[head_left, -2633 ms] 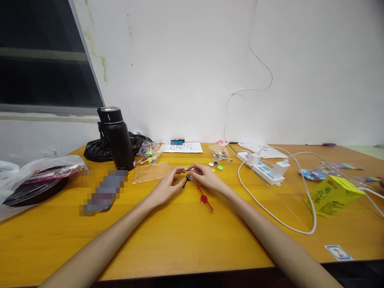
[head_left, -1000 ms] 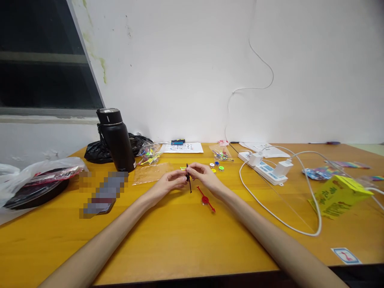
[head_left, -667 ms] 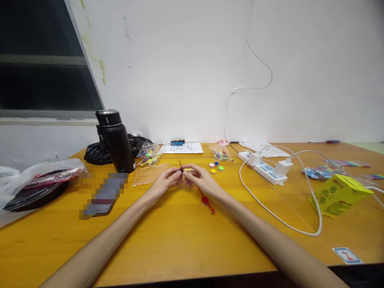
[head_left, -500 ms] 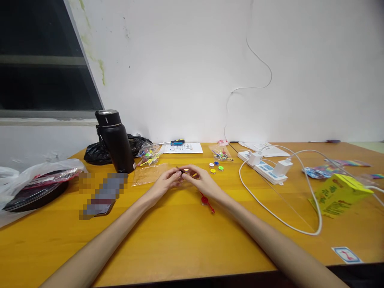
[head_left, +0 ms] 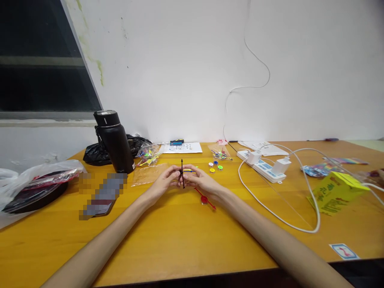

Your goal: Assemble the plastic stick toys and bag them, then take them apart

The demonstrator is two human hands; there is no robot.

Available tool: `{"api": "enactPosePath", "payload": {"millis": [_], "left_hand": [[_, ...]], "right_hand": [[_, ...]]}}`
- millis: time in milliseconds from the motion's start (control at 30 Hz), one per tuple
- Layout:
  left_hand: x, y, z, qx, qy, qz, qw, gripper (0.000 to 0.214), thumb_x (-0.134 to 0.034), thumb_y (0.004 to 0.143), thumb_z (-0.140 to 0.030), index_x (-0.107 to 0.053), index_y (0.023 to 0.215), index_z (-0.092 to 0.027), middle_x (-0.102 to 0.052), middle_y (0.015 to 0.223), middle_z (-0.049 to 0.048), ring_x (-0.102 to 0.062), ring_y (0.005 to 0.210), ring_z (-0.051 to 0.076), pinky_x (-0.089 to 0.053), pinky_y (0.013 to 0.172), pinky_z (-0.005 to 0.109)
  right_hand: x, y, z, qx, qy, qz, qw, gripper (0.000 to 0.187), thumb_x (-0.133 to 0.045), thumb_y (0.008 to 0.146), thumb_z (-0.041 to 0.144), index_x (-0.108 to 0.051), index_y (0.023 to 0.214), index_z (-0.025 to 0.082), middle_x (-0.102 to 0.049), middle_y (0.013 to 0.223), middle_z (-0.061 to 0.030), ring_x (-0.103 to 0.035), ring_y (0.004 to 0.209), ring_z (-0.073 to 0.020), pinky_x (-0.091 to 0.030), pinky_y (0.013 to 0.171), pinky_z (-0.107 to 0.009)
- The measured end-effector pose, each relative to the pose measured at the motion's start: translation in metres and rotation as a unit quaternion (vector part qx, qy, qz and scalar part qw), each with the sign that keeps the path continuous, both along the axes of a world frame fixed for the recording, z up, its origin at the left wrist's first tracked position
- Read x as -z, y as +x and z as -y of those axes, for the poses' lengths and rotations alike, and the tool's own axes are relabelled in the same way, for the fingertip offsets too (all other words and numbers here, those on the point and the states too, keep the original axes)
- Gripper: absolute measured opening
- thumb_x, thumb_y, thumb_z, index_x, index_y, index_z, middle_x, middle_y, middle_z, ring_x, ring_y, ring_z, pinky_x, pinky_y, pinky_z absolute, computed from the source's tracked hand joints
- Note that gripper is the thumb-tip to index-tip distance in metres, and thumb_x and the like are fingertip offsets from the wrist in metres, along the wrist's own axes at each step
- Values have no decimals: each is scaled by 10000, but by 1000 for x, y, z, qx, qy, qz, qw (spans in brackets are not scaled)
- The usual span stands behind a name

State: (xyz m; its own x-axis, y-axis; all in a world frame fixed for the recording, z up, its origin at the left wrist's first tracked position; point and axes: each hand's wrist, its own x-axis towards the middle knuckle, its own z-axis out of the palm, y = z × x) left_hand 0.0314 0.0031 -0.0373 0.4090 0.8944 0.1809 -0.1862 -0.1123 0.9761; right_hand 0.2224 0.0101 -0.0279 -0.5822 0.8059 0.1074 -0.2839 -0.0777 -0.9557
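Note:
Above the middle of the table, my left hand (head_left: 166,179) and my right hand (head_left: 198,180) meet, fingers pinched round the centre of a thin black arrow-shaped plastic piece (head_left: 182,164). The black piece stands upright, its pointed ends sticking out above and below the fingertips. A red arrow-shaped piece with a round middle (head_left: 204,199) lies under and beside my right hand, its far end partly hidden. Behind the right fingers shows part of a blue-and-yellow piece (head_left: 189,170). Small round coloured pieces (head_left: 212,170) lie beyond my right hand.
Left are a black bottle (head_left: 114,144), a phone (head_left: 103,196) and a flat clear bag (head_left: 147,176). Bags of coloured parts (head_left: 149,154) lie behind. A power strip (head_left: 264,168) with looping white cables and a yellow box (head_left: 337,194) stand right. Another person's hand (head_left: 378,174) shows at the right edge.
The black arrow piece has turned upright between my fingers and now shows clearly. My hands stay nearly in place. Another person's hand has appeared at the right edge.

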Motion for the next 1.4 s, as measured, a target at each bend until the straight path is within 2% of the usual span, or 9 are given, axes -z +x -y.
{"api": "enactPosePath", "payload": {"millis": [200, 333, 533, 800, 933, 1067, 1133, 1267, 1400], "left_hand": [[-4, -3, 0, -67, 102, -31, 992, 481, -658, 833, -619, -614, 947, -153, -524, 794, 0, -487, 690, 121, -404, 615, 229], [0, -2, 1, -25, 118, -54, 991, 454, -570, 891, -631, -509, 881, -181, -471, 710, -32, -460, 595, 106, -402, 556, 225], [8, 2, 2, 13, 59, -17, 998, 395, -505, 937, -587, -462, 871, -200, -413, 706, -51, -359, 520, 81, -376, 461, 198], [1, 6, 6, -5, -11, -38, 999, 162, -494, 912, -347, -482, 861, -193, -444, 670, -48, -394, 513, 83, -373, 478, 201], [3, 6, 5, 15, -16, -60, 998, 151, -496, 902, -341, -488, 868, -194, -453, 657, -50, -385, 498, 81, -354, 479, 208], [4, 6, 6, 22, -12, -85, 996, 172, -485, 916, -361, -494, 879, -194, -471, 657, -47, -389, 489, 81, -344, 489, 217], [3, 6, 7, 28, -1, -98, 995, 180, -487, 923, -366, -498, 882, -191, -480, 653, -46, -401, 497, 81, -343, 508, 218], [1, 6, 7, 37, 25, -138, 989, 214, -505, 928, -394, -514, 880, -186, -512, 677, -36, -424, 529, 86, -352, 545, 224], [3, 5, 5, 42, 37, -154, 986, 263, -549, 916, -444, -526, 901, -182, -555, 721, -23, -436, 553, 88, -351, 563, 229]], "right_hand": [[-4, -14, 16, -7, -98, -73, 992, 480, -835, 763, 298, -620, 1186, 228, -755, 960, -41, -705, 902, -141, -501, 932, -290], [-1, -18, 15, 7, -121, -60, 991, 377, -839, 760, 355, -660, 1063, 220, -727, 861, -12, -678, 787, -112, -504, 795, -232], [-5, -9, 7, 30, -70, -52, 996, 274, -825, 770, 396, -698, 897, 188, -641, 782, 19, -595, 754, -88, -469, 780, -218], [0, 21, -33, 260, 48, 37, 964, 322, -866, 640, 325, -754, 915, 198, -758, 933, -47, -666, 908, -175, -483, 916, -318], [1, 31, -42, 264, -29, -33, 964, 345, -848, 658, 327, -736, 966, 218, -766, 1042, -64, -689, 876, -158, -522, 850, -293], [3, 34, -43, 283, 56, 44, 956, 301, -793, 734, 342, -729, 998, 213, -774, 983, -65, -701, 879, -180, -527, 834, -309], [5, 35, -42, 305, 170, 138, 927, 219, -739, 795, 317, -738, 984, 208, -772, 942, -63, -698, 887, -200, -518, 832, -329], [12, 37, -39, 315, 403, 320, 797, 155, -635, 895, 211, -762, 984, 217, -748, 964, -65, -663, 919, -215, -484, 860, -350], [22, 34, -38, 281, 464, 402, 737, 189, -604, 928, 159, -761, 1023, 207, -711, 999, -78, -648, 930, -210, -484, 836, -322]]}}
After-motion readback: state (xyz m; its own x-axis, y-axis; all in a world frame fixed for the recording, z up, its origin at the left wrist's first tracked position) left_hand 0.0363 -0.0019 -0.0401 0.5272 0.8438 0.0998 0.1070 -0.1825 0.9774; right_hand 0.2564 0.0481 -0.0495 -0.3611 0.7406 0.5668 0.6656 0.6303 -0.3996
